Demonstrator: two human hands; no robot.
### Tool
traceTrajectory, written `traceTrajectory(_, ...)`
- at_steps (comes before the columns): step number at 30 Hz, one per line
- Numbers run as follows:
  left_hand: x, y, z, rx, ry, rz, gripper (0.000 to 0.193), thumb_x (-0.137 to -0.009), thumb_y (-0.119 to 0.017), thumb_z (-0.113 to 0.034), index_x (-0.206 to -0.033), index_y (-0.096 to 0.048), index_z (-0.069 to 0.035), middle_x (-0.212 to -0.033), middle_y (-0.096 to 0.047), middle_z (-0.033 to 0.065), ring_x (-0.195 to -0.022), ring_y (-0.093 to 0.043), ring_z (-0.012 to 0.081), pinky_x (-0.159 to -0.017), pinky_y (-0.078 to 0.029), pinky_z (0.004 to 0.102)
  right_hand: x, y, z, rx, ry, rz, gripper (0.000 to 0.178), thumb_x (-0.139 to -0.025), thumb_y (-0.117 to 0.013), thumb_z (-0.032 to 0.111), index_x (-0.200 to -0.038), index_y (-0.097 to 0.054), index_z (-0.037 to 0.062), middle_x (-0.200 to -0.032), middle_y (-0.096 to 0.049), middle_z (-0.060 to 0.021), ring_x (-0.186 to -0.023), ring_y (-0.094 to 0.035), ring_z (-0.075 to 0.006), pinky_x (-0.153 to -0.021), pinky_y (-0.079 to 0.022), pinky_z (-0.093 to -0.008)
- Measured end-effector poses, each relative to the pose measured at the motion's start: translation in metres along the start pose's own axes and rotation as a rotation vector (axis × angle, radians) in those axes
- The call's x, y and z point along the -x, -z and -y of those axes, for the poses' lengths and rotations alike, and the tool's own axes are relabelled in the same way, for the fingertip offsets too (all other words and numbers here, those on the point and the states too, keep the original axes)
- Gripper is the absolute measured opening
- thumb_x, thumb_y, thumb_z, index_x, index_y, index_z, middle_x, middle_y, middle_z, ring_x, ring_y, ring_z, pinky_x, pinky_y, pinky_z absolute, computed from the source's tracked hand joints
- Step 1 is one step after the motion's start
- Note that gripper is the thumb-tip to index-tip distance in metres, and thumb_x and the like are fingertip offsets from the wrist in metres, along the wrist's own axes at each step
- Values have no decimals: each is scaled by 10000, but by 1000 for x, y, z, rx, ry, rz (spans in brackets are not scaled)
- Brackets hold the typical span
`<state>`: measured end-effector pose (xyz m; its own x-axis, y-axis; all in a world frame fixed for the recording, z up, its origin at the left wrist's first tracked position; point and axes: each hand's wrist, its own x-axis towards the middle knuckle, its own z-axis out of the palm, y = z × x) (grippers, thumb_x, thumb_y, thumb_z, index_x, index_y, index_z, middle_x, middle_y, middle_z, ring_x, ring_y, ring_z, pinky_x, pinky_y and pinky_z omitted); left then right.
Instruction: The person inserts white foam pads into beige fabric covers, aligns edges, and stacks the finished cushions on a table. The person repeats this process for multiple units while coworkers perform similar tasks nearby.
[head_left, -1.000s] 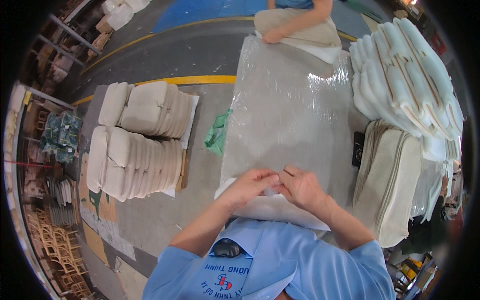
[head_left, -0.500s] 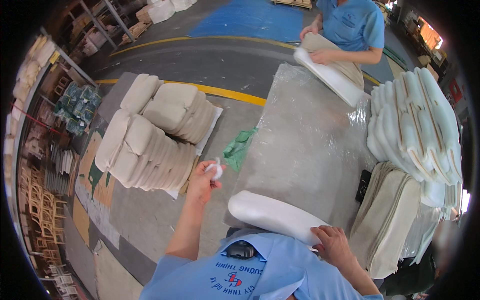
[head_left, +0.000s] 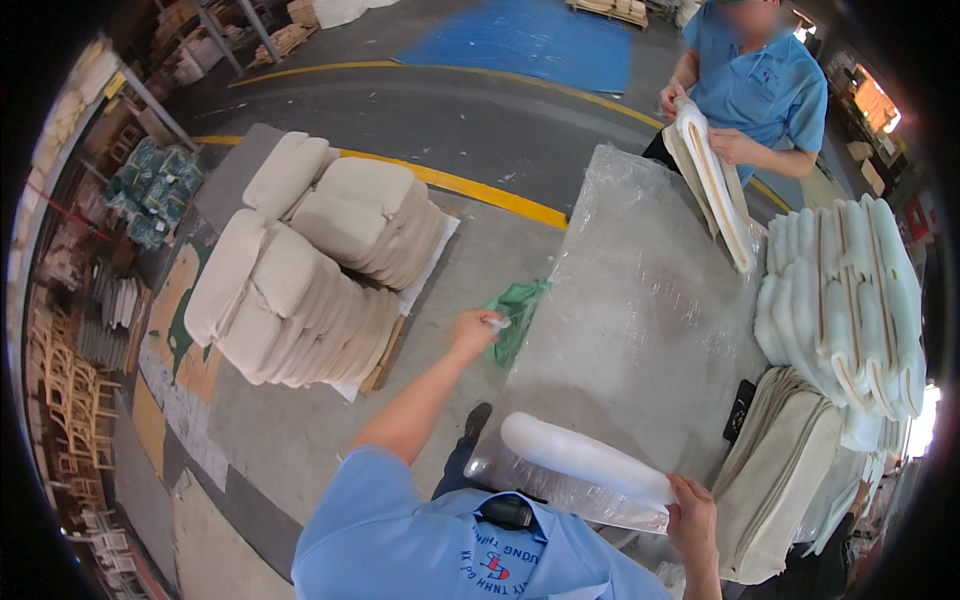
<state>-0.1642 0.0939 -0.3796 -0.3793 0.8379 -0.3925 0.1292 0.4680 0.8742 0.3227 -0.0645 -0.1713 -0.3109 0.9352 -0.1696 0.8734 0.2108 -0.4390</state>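
A long white foam pad [head_left: 585,458] lies along the near edge of the plastic-covered table [head_left: 640,300]. My right hand [head_left: 692,520] is closed on its right end. Off the table's left side, my left hand [head_left: 474,332] is stretched out, its fingers pinched on a small white tuft of wadding [head_left: 497,322]. Just beyond that hand, a green plastic bag [head_left: 518,318] hangs beside the table edge.
Across the table a co-worker [head_left: 755,90] holds a white pad with a beige cover [head_left: 700,165]. White pads [head_left: 840,290] and folded beige covers [head_left: 775,470] are stacked at right. Finished-looking beige cushions [head_left: 300,290] stand piled on the left floor.
My left hand has reached forward and right with the wadding, up to the green bag. The co-worker's pad has turned edge-up. My view has shifted slightly.
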Motion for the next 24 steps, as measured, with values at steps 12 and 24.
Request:
traceTrajectory(12,-145,-82,45,-756,-180,150,150,-945,-632,-96,-995,-714,18,-1058,-746,278,-1021,-719,473,-868,-570,560,-23,-5,30,79,-273,-24,555,-719,-550,-160,-1205,-729,41,-1214,-730,-173,-1177,-661,-403,-1068,-505,-482)
traceTrajectory(24,-138,-112,21,-520,-228,481,245,-952,-613,-79,-1136,-735,27,-1136,-744,290,-1102,-704,456,-959,-549,503,-10,-6,32,-75,-386,-62,581,-760,-649,-160,-1260,-744,118,-1283,-714,-97,-1243,-617,-339,-1137,-465,-480)
